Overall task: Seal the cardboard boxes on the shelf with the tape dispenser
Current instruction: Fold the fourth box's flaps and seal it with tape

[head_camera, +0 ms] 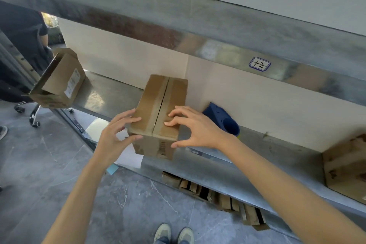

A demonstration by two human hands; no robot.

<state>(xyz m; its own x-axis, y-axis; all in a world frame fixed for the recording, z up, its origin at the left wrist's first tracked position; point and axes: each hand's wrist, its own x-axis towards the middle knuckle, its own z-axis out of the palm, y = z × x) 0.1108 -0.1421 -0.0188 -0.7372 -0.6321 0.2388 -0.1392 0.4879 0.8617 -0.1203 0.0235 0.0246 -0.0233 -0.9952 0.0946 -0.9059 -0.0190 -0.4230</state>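
Cardboard box [158,113] | left hand [114,134] grip wide, touching corner | right hand [195,127] grip wide, fingertips on flap

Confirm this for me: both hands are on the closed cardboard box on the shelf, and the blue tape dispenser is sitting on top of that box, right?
Not quite. In the head view the blue tape dispenser sits on the shelf behind the right hand, not on top of the box. The rest holds: the left hand and right hand are on the closed cardboard box.

We see a closed cardboard box [160,113] on the metal shelf [247,156], the left hand [114,134] at its near left corner, the right hand [196,127] spread on its top; a blue tape dispenser [221,119] lies just beside it.
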